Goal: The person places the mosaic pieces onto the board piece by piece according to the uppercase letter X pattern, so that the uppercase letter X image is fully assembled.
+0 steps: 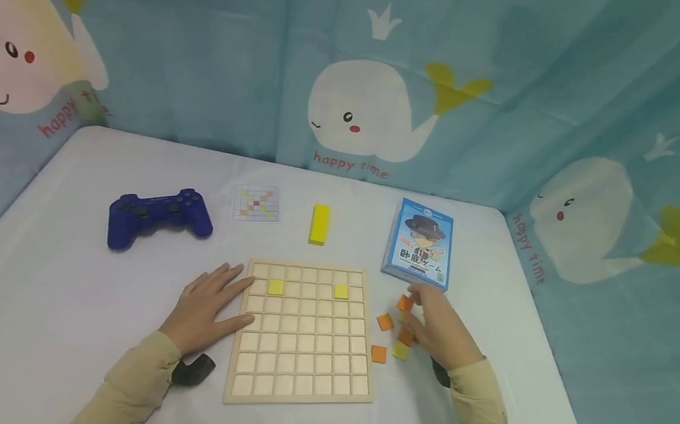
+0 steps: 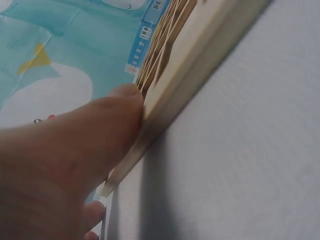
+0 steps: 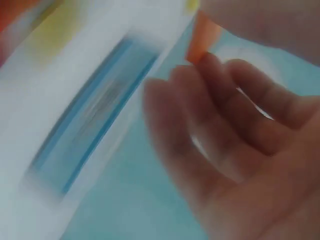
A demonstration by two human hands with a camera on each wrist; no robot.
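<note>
My left hand (image 1: 202,312) rests along the left edge of a wooden grid board (image 1: 308,266), thumb and index fingertip touching its frame. In the left wrist view the thumb (image 2: 107,122) presses against the board's side. Two yellow square tiles (image 1: 275,287) lie in the board's second row from the top. Right of the board, my right hand (image 1: 443,329) pinches an orange tile (image 3: 204,37) between thumb and fingertip, above a loose group of orange and yellow tiles. Among these are an orange tile (image 1: 378,354) and a yellow tile (image 1: 401,350). The right hand partly hides the group.
A blue game box (image 1: 421,242) lies beyond the right hand. Behind the board are a yellow block (image 1: 319,224) and a pattern card (image 1: 256,203) with coloured squares. A blue game controller (image 1: 160,216) sits at the left. A whale-print curtain (image 1: 217,72) surrounds the white table.
</note>
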